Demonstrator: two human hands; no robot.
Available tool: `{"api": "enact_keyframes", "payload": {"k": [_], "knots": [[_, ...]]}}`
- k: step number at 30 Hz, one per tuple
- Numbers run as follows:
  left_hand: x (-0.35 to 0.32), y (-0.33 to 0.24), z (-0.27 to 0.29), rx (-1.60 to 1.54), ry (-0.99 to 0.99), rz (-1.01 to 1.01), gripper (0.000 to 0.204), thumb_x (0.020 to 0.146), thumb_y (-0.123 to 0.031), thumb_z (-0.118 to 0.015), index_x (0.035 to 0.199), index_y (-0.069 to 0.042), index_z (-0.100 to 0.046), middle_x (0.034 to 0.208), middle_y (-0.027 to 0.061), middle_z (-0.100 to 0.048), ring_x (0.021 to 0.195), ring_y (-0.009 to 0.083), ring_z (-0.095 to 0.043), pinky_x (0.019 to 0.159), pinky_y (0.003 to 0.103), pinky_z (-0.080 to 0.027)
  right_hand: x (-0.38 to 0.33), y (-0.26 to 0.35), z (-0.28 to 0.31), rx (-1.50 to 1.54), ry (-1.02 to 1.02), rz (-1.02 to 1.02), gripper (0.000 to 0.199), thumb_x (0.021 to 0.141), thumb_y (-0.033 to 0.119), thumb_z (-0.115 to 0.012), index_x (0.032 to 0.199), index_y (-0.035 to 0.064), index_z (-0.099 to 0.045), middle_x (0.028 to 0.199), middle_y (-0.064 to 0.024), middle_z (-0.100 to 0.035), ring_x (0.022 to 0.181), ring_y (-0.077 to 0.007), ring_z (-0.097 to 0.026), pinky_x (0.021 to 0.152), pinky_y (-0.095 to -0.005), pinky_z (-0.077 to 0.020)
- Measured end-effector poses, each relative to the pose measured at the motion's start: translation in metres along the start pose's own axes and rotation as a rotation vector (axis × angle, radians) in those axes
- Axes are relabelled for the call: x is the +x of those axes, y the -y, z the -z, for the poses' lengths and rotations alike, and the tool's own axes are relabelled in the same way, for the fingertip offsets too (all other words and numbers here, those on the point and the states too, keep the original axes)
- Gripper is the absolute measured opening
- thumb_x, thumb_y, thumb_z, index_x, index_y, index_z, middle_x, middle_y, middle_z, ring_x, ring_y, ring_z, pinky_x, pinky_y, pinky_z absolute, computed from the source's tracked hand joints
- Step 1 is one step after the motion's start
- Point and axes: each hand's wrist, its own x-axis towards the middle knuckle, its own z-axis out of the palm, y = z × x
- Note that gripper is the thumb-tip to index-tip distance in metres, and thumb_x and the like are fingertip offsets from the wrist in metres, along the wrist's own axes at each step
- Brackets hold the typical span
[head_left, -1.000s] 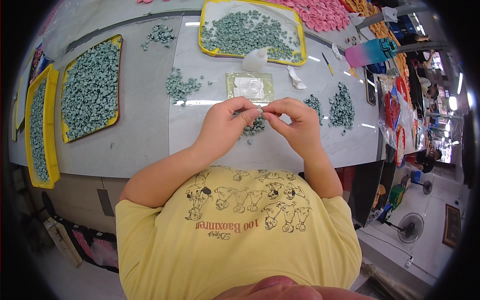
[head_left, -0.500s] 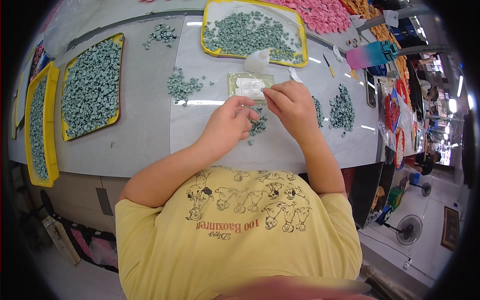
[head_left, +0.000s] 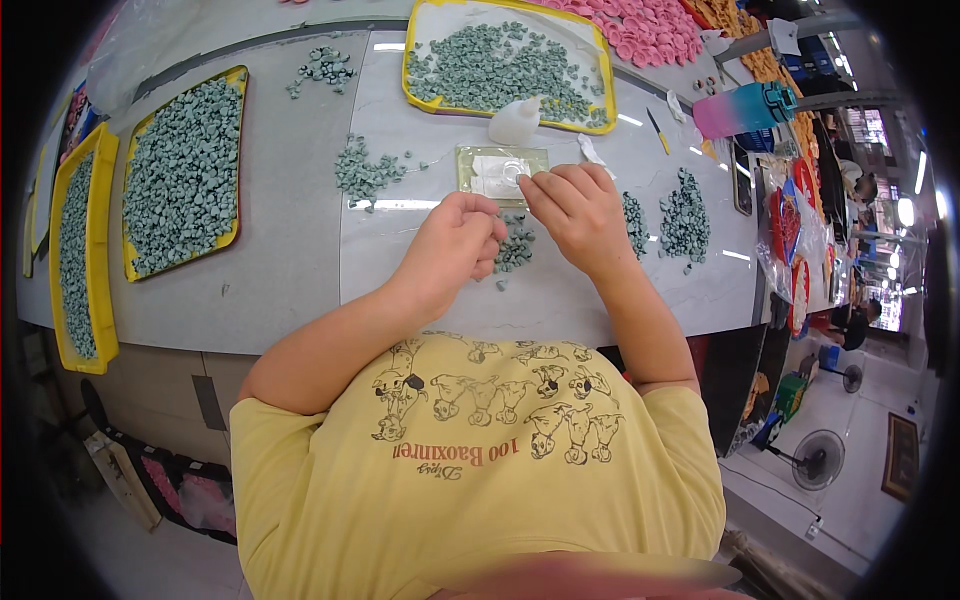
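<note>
My left hand (head_left: 452,243) is closed, its thumb and fingertips drawn together over the near side of a small pile of grey-green pieces (head_left: 515,250). Whatever it may hold is too small to make out. Opposite it, my right hand (head_left: 578,215) pinches thumb against fingers at the near right edge of a shallow greenish tray (head_left: 545,160) with a white sheet (head_left: 490,172) in it. Its fingertips hide what lies between them. A small gap separates the two hands. Just beyond the greenish tray stands a white squeeze bottle (head_left: 514,122).
Yellow-rimmed trays of grey-green pieces stand at the back (head_left: 408,85), left (head_left: 240,150) and far left (head_left: 103,230). Loose piles lie left (head_left: 365,170) and right (head_left: 685,220). A yellow-handled knife (head_left: 658,132), a pink-and-blue bottle (head_left: 735,110) and a phone (head_left: 741,178) lie at the right.
My left hand's fingers, spread apart before, have curled together, and the hand has drawn slightly left. The right hand has shifted a little left, still pinching; the small green piece at its fingertips no longer shows.
</note>
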Motion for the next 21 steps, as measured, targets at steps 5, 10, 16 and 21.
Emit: {"api": "enact_keyframes", "payload": {"k": [5,10,16,21], "knots": [[-0.003,-0.001,-0.006,-0.013,-0.03,-0.05,0.017,0.091,-0.006,-0.039,0.106,0.002,-0.039,0.087,0.0091,-0.05,0.057,0.0075,-0.037,0.047,0.021,-0.033,-0.005,0.007,-0.005,0.45,-0.227,-0.419,0.022,0.069,0.0,-0.068,0.09,0.0021,-0.063,0.081,-0.0034,-0.06,0.071,-0.0152,-0.057,0.065,-0.0258,-0.0426],[-0.002,-0.003,0.001,-0.041,0.087,-0.025,0.015,0.092,-0.012,-0.043,0.097,0.002,-0.046,0.08,0.0059,-0.05,0.053,0.0061,-0.035,0.045,0.021,-0.03,-0.003,0.017,0.006,1.262,-0.271,-1.092,0.014,0.08,0.004,-0.062,0.092,-0.0017,-0.062,0.079,-0.0064,-0.06,0.069,-0.012,-0.055,0.064,-0.0228,-0.0423],[-0.003,-0.002,-0.001,-0.095,0.097,-0.004,0.02,0.093,-0.018,-0.045,0.097,0.001,-0.05,0.075,0.0011,-0.046,0.052,0.0037,-0.031,0.044,0.019,-0.028,-0.004,0.02,0.016,1.668,-0.289,-1.266,0.013,0.082,0.006,-0.061,0.091,-0.0024,-0.06,0.077,-0.0068,-0.059,0.066,-0.0121,-0.051,0.064,-0.0253,-0.042],[-0.003,-0.003,-0.006,-0.132,0.089,-0.089,0.025,0.092,-0.015,-0.046,0.11,0.003,-0.049,0.08,0.0021,-0.049,0.052,0.0042,-0.034,0.046,0.018,-0.03,-0.005,0.021,0.022,1.771,-0.296,-1.301,0.011,0.083,0.008,-0.06,0.089,-0.0007,-0.059,0.074,-0.0056,-0.058,0.065,-0.0119,-0.049,0.063,-0.027,-0.0416]]}}
